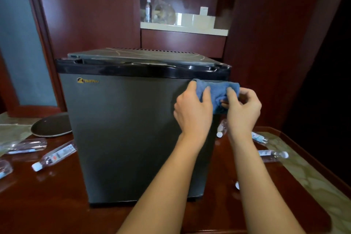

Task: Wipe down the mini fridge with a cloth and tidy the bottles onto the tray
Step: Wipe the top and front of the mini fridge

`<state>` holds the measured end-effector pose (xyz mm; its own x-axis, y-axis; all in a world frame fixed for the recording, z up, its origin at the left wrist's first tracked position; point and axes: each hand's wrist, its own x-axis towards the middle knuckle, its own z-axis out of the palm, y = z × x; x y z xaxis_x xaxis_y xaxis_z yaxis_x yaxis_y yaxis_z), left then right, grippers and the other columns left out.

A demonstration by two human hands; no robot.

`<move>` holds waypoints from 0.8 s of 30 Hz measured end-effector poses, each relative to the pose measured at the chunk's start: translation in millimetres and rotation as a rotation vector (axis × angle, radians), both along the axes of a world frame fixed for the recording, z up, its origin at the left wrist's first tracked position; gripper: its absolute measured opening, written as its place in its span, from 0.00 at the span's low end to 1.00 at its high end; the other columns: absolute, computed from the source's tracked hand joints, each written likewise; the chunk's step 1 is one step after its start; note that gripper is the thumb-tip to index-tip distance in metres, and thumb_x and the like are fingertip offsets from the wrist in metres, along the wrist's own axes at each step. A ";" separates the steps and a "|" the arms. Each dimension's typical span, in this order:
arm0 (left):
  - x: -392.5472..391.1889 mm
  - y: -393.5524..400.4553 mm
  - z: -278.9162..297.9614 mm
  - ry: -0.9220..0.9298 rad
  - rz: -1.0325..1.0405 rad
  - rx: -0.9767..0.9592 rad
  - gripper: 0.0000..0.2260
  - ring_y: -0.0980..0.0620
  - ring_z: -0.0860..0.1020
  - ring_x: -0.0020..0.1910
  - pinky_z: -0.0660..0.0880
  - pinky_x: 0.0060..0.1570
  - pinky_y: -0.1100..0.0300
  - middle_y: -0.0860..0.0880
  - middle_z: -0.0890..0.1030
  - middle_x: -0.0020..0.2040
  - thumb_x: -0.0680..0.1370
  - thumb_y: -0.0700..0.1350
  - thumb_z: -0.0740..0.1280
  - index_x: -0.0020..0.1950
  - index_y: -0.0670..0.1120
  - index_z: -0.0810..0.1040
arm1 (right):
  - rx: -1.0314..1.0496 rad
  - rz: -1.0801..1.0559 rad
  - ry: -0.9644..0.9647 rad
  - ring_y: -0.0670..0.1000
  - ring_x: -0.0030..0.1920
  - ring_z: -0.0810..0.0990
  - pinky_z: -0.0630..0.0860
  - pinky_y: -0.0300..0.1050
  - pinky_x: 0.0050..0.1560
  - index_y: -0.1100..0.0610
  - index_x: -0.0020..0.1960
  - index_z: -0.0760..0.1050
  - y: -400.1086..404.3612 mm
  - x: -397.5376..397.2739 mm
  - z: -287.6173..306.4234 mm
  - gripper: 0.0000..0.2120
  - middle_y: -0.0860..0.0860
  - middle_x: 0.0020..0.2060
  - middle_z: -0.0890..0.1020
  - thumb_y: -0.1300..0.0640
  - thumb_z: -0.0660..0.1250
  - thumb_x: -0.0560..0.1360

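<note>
**One fridge, one cloth, one tray, six loose bottles**

You had one mini fridge standing on the glossy red-brown wooden table: a boxy cabinet with a matte grey door, a shiny black band along the top and a small gold logo at the upper left. One blue cloth, soft and bunched, sat against the door's upper right corner just under the black band. Your left hand pressed on it with the fingers curled over its left part; your right hand pinched its right part between thumb and bent fingers.

One dark oval tray lay flat to the left of the fridge, partly behind it. You could count six clear plastic bottles lying on their sides on the table, none on the tray: three to the left, including one with a white cap, and three to the right, one of them beside a pale patterned runner. One more bottle stood upright on the cream shelf behind.
</note>
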<state>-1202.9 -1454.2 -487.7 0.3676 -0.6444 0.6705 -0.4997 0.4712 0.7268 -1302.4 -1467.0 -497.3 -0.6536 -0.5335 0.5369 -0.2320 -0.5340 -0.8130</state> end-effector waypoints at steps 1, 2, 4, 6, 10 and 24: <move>-9.7 1.9 -3.8 -0.043 -0.035 0.025 0.10 0.43 0.79 0.42 0.72 0.37 0.53 0.48 0.81 0.41 0.78 0.53 0.66 0.43 0.49 0.71 | 0.031 -0.034 -0.025 0.49 0.37 0.84 0.83 0.48 0.40 0.53 0.43 0.77 0.4 -8.1 -6.5 0.03 0.49 0.36 0.82 0.58 0.70 0.74; -17.0 3.8 -9.0 -0.078 -0.067 0.056 0.09 0.44 0.80 0.43 0.76 0.40 0.51 0.48 0.81 0.42 0.79 0.53 0.65 0.44 0.48 0.73 | 0.060 -0.055 -0.043 0.51 0.38 0.84 0.82 0.50 0.42 0.52 0.42 0.75 1.5 -13.1 -14.5 0.04 0.49 0.37 0.81 0.58 0.69 0.75; -22.1 5.7 -24.0 -0.101 -0.084 0.109 0.08 0.44 0.80 0.43 0.78 0.43 0.48 0.48 0.82 0.43 0.79 0.52 0.65 0.47 0.48 0.74 | 0.095 -0.051 -0.060 0.51 0.38 0.83 0.80 0.48 0.39 0.49 0.41 0.72 5.5 -14.0 -34.1 0.08 0.48 0.36 0.80 0.59 0.68 0.75; -15.4 6.7 -41.8 -0.083 -0.069 0.153 0.08 0.44 0.80 0.42 0.78 0.42 0.48 0.49 0.81 0.41 0.78 0.53 0.65 0.45 0.49 0.73 | 0.133 -0.025 -0.038 0.46 0.36 0.81 0.77 0.46 0.38 0.49 0.40 0.71 8.9 -8.2 -51.5 0.08 0.48 0.36 0.80 0.59 0.67 0.75; 7.0 9.0 -60.5 -0.071 -0.038 0.183 0.14 0.46 0.78 0.37 0.72 0.36 0.54 0.51 0.77 0.35 0.78 0.54 0.66 0.37 0.50 0.67 | 0.210 0.027 -0.026 0.58 0.44 0.82 0.78 0.61 0.49 0.53 0.42 0.73 9.9 4.5 -54.2 0.04 0.56 0.41 0.81 0.59 0.68 0.73; 108.1 18.2 -23.9 0.237 -0.065 0.058 0.04 0.61 0.78 0.36 0.71 0.35 0.66 0.53 0.81 0.36 0.77 0.44 0.69 0.42 0.49 0.78 | 0.048 0.387 0.138 0.47 0.41 0.84 0.82 0.55 0.44 0.54 0.46 0.77 20.0 87.0 -18.1 0.01 0.50 0.39 0.84 0.59 0.68 0.76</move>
<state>-1094.8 -1436.0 -511.6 0.4667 -0.7069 0.5315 -0.2818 0.4508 0.8470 -1215.4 -1447.0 -515.4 -0.3235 -0.7522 0.5740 -0.1299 -0.5656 -0.8144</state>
